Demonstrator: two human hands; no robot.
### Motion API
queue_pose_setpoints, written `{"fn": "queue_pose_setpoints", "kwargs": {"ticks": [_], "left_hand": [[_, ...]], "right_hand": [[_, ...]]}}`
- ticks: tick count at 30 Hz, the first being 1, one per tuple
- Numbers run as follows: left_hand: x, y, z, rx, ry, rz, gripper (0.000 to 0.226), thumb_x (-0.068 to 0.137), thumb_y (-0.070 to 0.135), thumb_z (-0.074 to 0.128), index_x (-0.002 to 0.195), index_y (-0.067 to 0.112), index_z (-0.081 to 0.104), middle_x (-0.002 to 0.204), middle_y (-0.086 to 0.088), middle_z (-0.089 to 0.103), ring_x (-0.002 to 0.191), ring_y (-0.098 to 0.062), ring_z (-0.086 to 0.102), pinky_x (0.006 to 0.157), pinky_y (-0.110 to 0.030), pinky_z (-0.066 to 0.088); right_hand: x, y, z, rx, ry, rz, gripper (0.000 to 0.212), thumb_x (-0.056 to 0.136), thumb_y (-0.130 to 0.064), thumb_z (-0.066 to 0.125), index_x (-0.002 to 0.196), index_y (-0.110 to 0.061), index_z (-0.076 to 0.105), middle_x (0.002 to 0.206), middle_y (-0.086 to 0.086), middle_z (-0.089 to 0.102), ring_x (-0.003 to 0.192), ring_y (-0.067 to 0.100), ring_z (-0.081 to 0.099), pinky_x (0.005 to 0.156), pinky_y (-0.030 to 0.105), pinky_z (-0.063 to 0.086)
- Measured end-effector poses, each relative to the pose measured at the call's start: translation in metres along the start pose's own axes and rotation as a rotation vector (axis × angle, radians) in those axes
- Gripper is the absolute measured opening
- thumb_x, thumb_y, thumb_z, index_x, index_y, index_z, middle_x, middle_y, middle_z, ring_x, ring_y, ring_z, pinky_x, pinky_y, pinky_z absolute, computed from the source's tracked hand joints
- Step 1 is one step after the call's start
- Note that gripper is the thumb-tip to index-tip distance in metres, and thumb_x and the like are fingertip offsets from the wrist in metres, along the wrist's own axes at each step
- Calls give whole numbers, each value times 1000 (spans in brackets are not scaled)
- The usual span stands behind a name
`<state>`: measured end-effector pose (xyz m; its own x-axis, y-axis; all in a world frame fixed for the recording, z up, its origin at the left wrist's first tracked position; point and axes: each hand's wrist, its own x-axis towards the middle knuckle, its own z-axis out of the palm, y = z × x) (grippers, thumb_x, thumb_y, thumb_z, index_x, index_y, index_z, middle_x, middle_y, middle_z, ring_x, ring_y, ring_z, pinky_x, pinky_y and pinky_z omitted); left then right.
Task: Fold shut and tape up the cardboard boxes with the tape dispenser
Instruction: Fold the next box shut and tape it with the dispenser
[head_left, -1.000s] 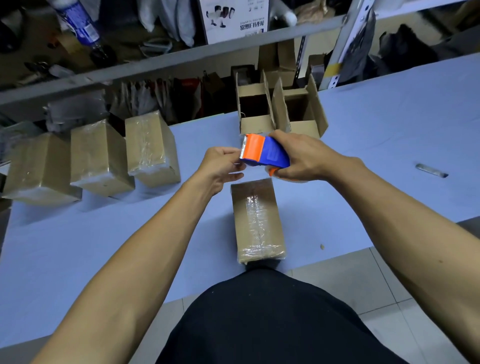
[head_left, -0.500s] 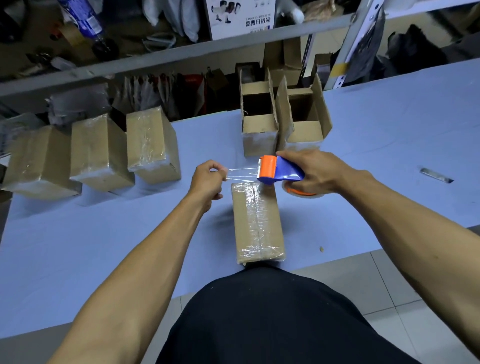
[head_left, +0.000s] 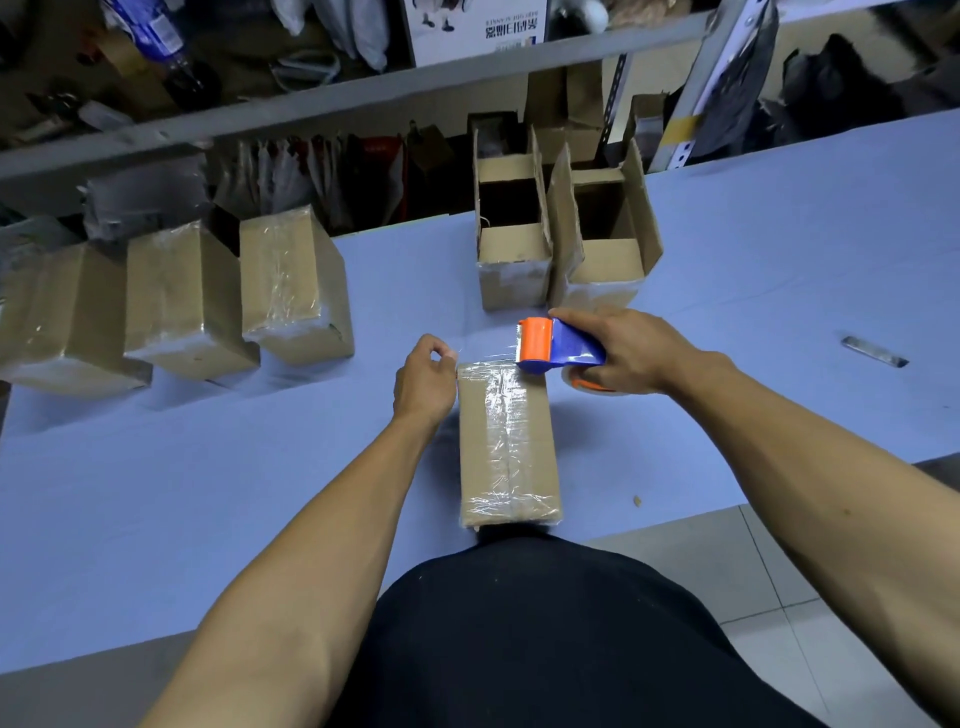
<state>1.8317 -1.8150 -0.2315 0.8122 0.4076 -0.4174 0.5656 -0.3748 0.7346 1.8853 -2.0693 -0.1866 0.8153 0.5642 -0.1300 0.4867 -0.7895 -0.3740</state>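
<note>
Fingers of the left hand (head_left: 423, 378) pinch the tape end (head_left: 457, 358), now drawn down from mid-air to the far left corner of the closed box (head_left: 506, 441) on the desk (head_left: 208, 493); the right hand (head_left: 631, 349) grips the tape dispenser (head_left: 556, 347) just over that far edge. Taping across it looks ready to begin.

dim, cool light | soft shadows | wide-angle edge bending | shelves murky

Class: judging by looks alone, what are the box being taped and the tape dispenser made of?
Box: brown cardboard, matte, with shiny wrinkled clear tape along its top. Tape dispenser: probably plastic, smooth blue body with an orange head, evenly coloured and slightly glossy.
</note>
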Motion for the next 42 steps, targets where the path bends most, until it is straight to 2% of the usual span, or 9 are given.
{"fn": "queue_pose_setpoints", "kwargs": {"ticks": [8, 13, 15, 17, 20, 23, 26, 30, 42], "left_hand": [[-3, -8, 22, -122, 78, -68, 15, 100, 33, 48, 101, 20, 56, 103, 2, 59, 94, -20, 57, 76, -29, 42], [4, -24, 24, -266, -53, -301, 91, 63, 81, 51, 129, 18, 50, 126, -8, 61, 112, -31, 62, 96, -49, 52], [5, -18, 20, -210, -58, -335, 90, 72, 75, 50, 133, 9, 48, 131, -13, 60, 117, -35, 60, 95, -47, 52], [-3, -3, 15, -77, 49, -241, 62, 93, 53, 52, 136, 9, 45, 133, -6, 55, 121, -31, 55, 90, -37, 48], [-24, 8, 9, 157, 282, 213, 47, 100, 34, 49, 139, 9, 45, 140, -8, 46, 128, -27, 46, 100, -35, 38], [-46, 4, 27, 503, -21, 599, 71, 94, 47, 45, 148, 3, 35, 155, -14, 33, 146, -31, 25, 119, -43, 20], [-52, -9, 46, 836, -205, 635, 100, 88, 73, 38, 158, 8, 6, 165, -12, -1, 152, -27, -9, 122, -48, -6], [-49, -14, 45, 871, -195, 648, 102, 82, 71, 30, 158, 11, -1, 165, -9, -9, 152, -23, -13, 121, -49, -8], [-51, -8, 39, 924, -232, 676, 99, 77, 61, 44, 158, 24, 2, 166, 5, -9, 152, -17, -10, 118, -56, 2]], "right_hand": [[-2, 5, 8, 37, -7, 25, 69, 81, -36, 69, 143, -32, 40, 118, -1, 64, 98, 28, 59, 73, 32, 46], [-6, 3, 12, 44, -9, 54, 70, 81, -34, 68, 144, -31, 39, 117, 0, 63, 96, 29, 59, 73, 33, 46], [-7, 1, 16, 58, -7, 73, 71, 81, -34, 68, 145, -30, 38, 117, 1, 63, 96, 28, 58, 74, 32, 46], [-7, 0, 18, 75, -3, 86, 71, 82, -35, 67, 145, -30, 37, 117, 1, 63, 94, 26, 57, 72, 31, 45], [-9, -2, 22, 82, -16, 97, 69, 82, -36, 66, 144, -30, 35, 116, 2, 62, 92, 26, 56, 72, 32, 45], [-12, -7, 23, 74, -3, 127, 59, 81, -36, 67, 133, -24, 41, 114, 4, 59, 85, 25, 53, 68, 31, 41], [-11, -13, 27, 7, 8, 137, 49, 79, -39, 67, 117, -18, 44, 109, 4, 52, 83, 30, 55, 65, 32, 42], [-18, -12, 30, 85, -1, 104, 38, 81, -35, 67, 100, -25, 36, 93, -8, 48, 75, 20, 46, 56, 24, 30], [-60, 14, 34, 189, -50, 100, 81, 89, -50, 61, 153, -20, 21, 128, 8, 53, 103, 28, 57, 81, 34, 46]]}}
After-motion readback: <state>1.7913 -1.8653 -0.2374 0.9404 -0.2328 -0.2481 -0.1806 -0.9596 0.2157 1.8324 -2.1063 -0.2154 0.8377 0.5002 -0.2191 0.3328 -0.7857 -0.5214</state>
